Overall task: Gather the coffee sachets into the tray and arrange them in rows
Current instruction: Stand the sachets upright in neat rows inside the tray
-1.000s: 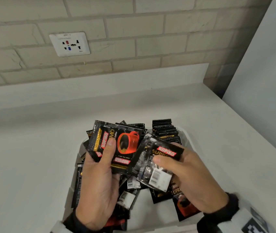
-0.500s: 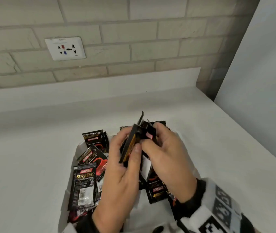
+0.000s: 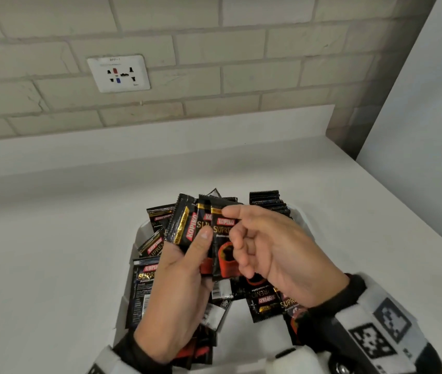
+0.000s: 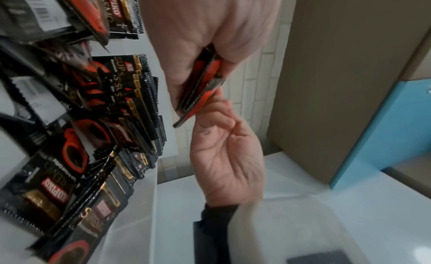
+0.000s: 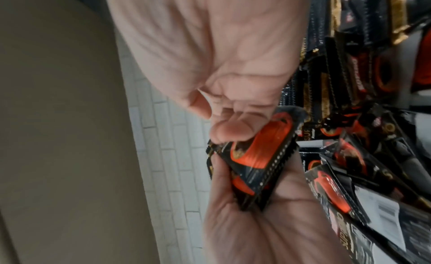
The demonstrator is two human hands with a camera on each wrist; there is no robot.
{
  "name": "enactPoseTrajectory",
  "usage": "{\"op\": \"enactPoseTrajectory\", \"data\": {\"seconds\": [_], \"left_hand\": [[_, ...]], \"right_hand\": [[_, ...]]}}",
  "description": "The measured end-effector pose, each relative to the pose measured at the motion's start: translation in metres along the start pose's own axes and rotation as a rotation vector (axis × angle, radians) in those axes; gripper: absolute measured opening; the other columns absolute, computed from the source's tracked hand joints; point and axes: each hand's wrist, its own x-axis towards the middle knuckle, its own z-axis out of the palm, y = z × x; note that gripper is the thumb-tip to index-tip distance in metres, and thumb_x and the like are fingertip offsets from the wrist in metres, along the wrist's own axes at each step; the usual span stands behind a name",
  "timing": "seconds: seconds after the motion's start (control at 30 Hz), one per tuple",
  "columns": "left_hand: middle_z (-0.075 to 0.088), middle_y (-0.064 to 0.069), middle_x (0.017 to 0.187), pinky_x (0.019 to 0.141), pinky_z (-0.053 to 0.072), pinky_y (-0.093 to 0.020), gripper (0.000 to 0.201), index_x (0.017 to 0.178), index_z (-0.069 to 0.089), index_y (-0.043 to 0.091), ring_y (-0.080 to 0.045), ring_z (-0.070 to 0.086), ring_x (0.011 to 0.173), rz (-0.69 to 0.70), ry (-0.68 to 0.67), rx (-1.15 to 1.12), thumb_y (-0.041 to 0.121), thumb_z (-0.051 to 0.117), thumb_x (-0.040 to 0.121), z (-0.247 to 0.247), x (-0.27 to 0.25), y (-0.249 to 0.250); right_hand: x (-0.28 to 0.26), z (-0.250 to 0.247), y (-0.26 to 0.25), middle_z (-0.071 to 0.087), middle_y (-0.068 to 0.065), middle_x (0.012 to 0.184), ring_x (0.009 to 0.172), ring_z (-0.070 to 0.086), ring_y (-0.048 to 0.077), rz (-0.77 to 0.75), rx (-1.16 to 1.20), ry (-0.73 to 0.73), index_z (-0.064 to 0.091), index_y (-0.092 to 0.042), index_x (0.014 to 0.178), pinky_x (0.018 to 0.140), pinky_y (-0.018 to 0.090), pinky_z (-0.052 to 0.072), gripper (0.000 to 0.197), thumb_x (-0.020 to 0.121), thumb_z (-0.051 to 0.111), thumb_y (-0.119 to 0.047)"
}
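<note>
My left hand [image 3: 197, 248] grips a small fan of black Kopiko coffee sachets [image 3: 221, 238] above the white tray [image 3: 299, 218], thumb across their fronts. The right hand [image 3: 237, 230] is loosely curled beside them; its index fingertip touches the top edge of the front sachet. In the left wrist view the held sachets [image 4: 203, 87] show edge-on between both hands. A row of upright sachets [image 3: 267, 202] stands at the tray's back right. Loose sachets [image 3: 261, 298] lie jumbled under my hands, partly hidden.
The tray sits on a white counter [image 3: 52, 252] against a brick wall with a socket plate [image 3: 118, 72]. A tall white panel [image 3: 416, 130] bounds the counter on the right. Bare counter lies left of and behind the tray.
The right hand brought its sachet against the one in the left hand. The left hand now holds them fanned, and the right hand has loosened to a fingertip touch.
</note>
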Motion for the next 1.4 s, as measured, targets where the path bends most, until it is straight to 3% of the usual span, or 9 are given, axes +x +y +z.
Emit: {"op": "enactPoseTrajectory", "data": {"seconds": [0.23, 0.4, 0.47, 0.57, 0.7, 0.93, 1.2, 1.3, 1.4], "left_hand": [[0.065, -0.011, 0.067, 0.051, 0.055, -0.025, 0.04, 0.112, 0.05, -0.001, -0.015, 0.063, 0.056, -0.086, -0.032, -0.088, 0.025, 0.058, 0.083, -0.005, -0.004, -0.002], [0.069, -0.005, 0.07, 0.049, 0.054, -0.024, 0.027, 0.099, 0.057, 0.007, -0.012, 0.065, 0.058, -0.082, -0.002, 0.015, 0.016, 0.059, 0.074, -0.012, -0.003, 0.001], [0.071, -0.006, 0.073, 0.049, 0.055, -0.025, 0.029, 0.1, 0.058, 0.007, -0.015, 0.067, 0.06, -0.072, 0.007, 0.046, 0.015, 0.055, 0.072, -0.016, -0.001, 0.005], [0.073, -0.009, 0.084, 0.054, 0.057, -0.028, 0.034, 0.105, 0.057, 0.009, -0.021, 0.07, 0.07, -0.046, -0.009, 0.133, 0.017, 0.055, 0.072, -0.018, 0.003, 0.015], [0.074, 0.0, 0.081, 0.059, 0.057, -0.026, 0.034, 0.104, 0.056, 0.017, -0.014, 0.071, 0.073, 0.017, -0.064, 0.212, 0.018, 0.054, 0.07, -0.013, 0.005, 0.028], [0.073, 0.002, 0.088, 0.059, 0.057, -0.026, 0.033, 0.107, 0.056, 0.022, -0.013, 0.07, 0.075, 0.08, -0.041, 0.155, 0.021, 0.054, 0.074, -0.004, 0.01, 0.036], [0.072, -0.003, 0.09, 0.069, 0.058, -0.032, 0.035, 0.111, 0.057, 0.012, -0.017, 0.07, 0.078, 0.126, 0.021, 0.07, 0.011, 0.056, 0.076, 0.014, 0.016, 0.035], [0.07, -0.008, 0.097, 0.073, 0.057, -0.034, 0.039, 0.118, 0.053, 0.006, -0.023, 0.068, 0.086, 0.185, 0.061, 0.124, 0.007, 0.056, 0.079, 0.017, 0.016, 0.035], [0.071, -0.002, 0.094, 0.071, 0.059, -0.03, 0.039, 0.116, 0.054, 0.01, -0.018, 0.069, 0.085, 0.215, 0.048, 0.16, 0.015, 0.057, 0.077, 0.015, 0.014, 0.037]], "right_hand": [[-0.001, 0.005, 0.009, 0.055, 0.008, 0.057, 0.043, 0.051, 0.014, 0.034, 0.145, 0.003, 0.054, -0.004, 0.107, 0.038, 0.022, 0.042, 0.027, 0.09, 0.034, 0.005], [-0.005, 0.009, 0.006, 0.059, 0.009, 0.065, 0.051, 0.058, 0.015, 0.081, 0.11, -0.025, 0.052, -0.007, 0.114, 0.045, 0.021, 0.048, 0.031, 0.092, 0.034, 0.005], [-0.007, 0.008, 0.001, 0.059, 0.002, 0.067, 0.053, 0.056, 0.01, 0.014, -0.1, 0.02, 0.055, -0.014, 0.114, 0.048, 0.019, 0.047, 0.031, 0.092, 0.04, 0.002], [-0.004, 0.006, -0.016, 0.05, -0.013, 0.077, 0.066, 0.049, -0.002, -0.304, -0.827, 0.207, 0.053, -0.034, 0.109, 0.065, 0.012, 0.042, 0.028, 0.088, 0.054, -0.015], [0.008, 0.015, -0.032, 0.04, -0.023, 0.097, 0.094, 0.04, -0.012, -0.414, -1.192, 0.065, 0.047, -0.037, 0.114, 0.077, 0.005, 0.034, 0.039, 0.081, 0.064, -0.029], [0.019, 0.021, -0.04, 0.056, -0.005, 0.094, 0.086, 0.052, 0.008, -0.466, -1.13, 0.123, 0.054, -0.029, 0.098, 0.079, 0.027, 0.046, 0.036, 0.07, 0.076, -0.018], [0.019, 0.012, -0.041, 0.058, -0.012, 0.092, 0.077, 0.058, 0.003, -0.408, -0.962, 0.221, 0.056, -0.03, 0.097, 0.075, 0.025, 0.051, 0.04, 0.067, 0.08, -0.019], [0.017, 0.012, -0.037, 0.061, -0.003, 0.099, 0.07, 0.066, 0.011, -0.335, -0.792, 0.214, 0.052, -0.029, 0.103, 0.06, 0.022, 0.055, 0.045, 0.069, 0.078, -0.013], [0.016, 0.011, -0.035, 0.065, 0.001, 0.095, 0.072, 0.068, 0.019, -0.274, -0.673, 0.221, 0.048, -0.026, 0.111, 0.064, 0.028, 0.058, 0.053, 0.069, 0.077, -0.01]]}}
